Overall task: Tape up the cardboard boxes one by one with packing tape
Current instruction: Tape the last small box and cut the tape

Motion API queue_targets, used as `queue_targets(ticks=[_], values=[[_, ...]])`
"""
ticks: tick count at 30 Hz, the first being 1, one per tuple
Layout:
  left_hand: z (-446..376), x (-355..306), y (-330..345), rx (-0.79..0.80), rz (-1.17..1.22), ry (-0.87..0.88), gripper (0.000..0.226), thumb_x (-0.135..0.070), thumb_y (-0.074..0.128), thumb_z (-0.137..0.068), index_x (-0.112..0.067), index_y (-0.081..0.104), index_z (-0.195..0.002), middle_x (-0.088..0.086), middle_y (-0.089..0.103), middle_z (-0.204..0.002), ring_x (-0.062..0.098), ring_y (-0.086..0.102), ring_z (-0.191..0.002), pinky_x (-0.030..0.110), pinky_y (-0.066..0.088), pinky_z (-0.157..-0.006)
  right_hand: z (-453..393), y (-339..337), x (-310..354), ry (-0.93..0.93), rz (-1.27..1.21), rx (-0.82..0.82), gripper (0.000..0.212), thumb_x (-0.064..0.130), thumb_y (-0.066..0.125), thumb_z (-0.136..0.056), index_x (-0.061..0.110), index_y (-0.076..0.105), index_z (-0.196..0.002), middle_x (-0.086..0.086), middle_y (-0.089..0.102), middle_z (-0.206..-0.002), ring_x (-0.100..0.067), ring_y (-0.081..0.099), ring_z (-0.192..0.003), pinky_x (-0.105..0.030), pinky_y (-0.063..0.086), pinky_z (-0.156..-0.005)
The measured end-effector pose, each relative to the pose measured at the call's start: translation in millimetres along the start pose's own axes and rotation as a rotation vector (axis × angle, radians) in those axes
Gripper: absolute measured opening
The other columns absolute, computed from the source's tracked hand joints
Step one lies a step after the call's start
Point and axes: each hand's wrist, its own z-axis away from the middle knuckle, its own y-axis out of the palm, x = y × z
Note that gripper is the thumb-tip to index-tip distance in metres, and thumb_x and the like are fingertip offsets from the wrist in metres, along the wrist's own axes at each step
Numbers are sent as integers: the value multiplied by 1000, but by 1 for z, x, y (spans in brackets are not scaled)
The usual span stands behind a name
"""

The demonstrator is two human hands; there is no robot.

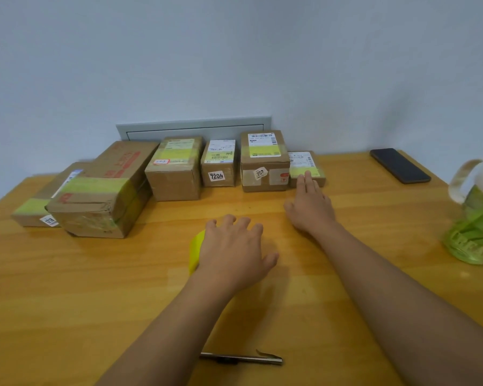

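While the left hand (234, 252) lies over the yellow tape roll (196, 250) near the middle of the wooden table (67, 302), its fingers curl down over the roll's top, so it appears to grip the roll, most of which is hidden beneath the palm. At about one o'clock from it, the right hand (310, 204) stretches forward with straight, relaxed fingers, the fingertips touching the near edge of the small flat box (307, 167) at the far right of the row; it holds nothing.

Cardboard boxes stand in a row along the wall at twelve o'clock. From ten o'clock round: a low box (37, 207) at the far left, a large box with red print (106, 190) tilted against it, a box with a yellow-green label (176, 168), a box marked 7204 (219, 164), a box marked 202 (264, 161), then the small flat one. Several carry strips of yellow-green tape.

A dark phone (399, 165) lies at two o'clock, a green pitcher (477, 215) at three o'clock, and a metal utility knife (241, 358) at six o'clock, near the table's front edge.
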Motion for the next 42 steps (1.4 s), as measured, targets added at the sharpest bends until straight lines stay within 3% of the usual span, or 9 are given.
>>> queue_targets(ticks=[8, 14, 16, 19, 22, 28, 33, 39, 42], values=[[9, 4, -4, -111, 256, 3, 78, -59, 36, -94, -27, 5, -158, -3, 23, -162, 21, 10, -151, 52, 9, -121, 88, -19, 37, -277, -394, -83, 49, 25, 46, -98, 16, 42, -146, -2, 47, -147, -22, 36, -138, -40, 33, -112], [28, 27, -23, -404, 1291, -53, 48, -7, 45, -96, -22, 47, -141, -6, 54, -138, 9, 47, -129, 33, 42, -105, 130, -32, 74, -360, -678, -6, 41, 30, 44, -103, 16, 50, -141, 0, 54, -140, -15, 47, -129, -27, 37, -103], [35, 43, -25, -487, 1416, -156, 43, -1, 43, -94, -20, 55, -130, -6, 60, -126, 10, 54, -119, 26, 46, -95, 137, -32, 89, -389, -644, 70, 45, 36, 44, -103, 19, 45, -145, 1, 51, -143, -14, 45, -132, -26, 35, -103], [46, 71, -7, -475, 1313, -277, 36, -3, 44, -97, -17, 58, -127, -3, 61, -123, 13, 54, -117, 25, 42, -93, 141, -29, 104, -423, -429, 147, 53, 43, 47, -101, 17, 43, -146, -2, 45, -149, -17, 42, -135, -31, 34, -107], [58, 99, 27, -262, 1063, -313, 42, -3, 44, -97, -14, 53, -137, 4, 53, -141, 19, 47, -130, 33, 39, -105, 142, -33, 108, -422, -358, 144, 46, 39, 54, -97, 16, 51, -137, -3, 53, -136, -18, 49, -119, -32, 41, -96], [71, 115, 66, 88, 720, -64, 53, -16, 52, -98, -28, 40, -148, 2, 41, -151, 27, 37, -138, 33, 29, -112, 160, -41, 97, -506, -264, 252, 18, 33, 59, -93, 20, 58, -105, 2, 53, -103, -17, 50, -94, -33, 43, -80], [65, 111, 73, 88, 554, -81, 52, -25, 52, -96, -35, 39, -146, -5, 39, -150, 30, 33, -136, 42, 31, -110, 173, -31, 89, -569, -192, 183, 41, 55, 70, -81, 19, 52, -85, 6, 47, -85, -7, 42, -75, -26, 34, -64], [66, 118, 71, -108, 634, -94, 9, -17, 58, -93, -22, 63, -99, -3, 65, -105, 22, 57, -104, 34, 46, -85, 178, -28, 63, -632, -206, 322, 30, 42, 72, -85, 22, 50, -88, 4, 52, -99, -8, 47, -94, -27, 40, -86], [69, 122, 70, -137, 517, -11, 10, -16, 57, -93, -25, 61, -94, -5, 63, -105, 20, 53, -106, 36, 42, -91, 178, -29, 55, -628, 64, 268, 21, 40, 62, -92, 26, 51, -103, 5, 52, -123, -12, 41, -125, -41, 10, -121]])
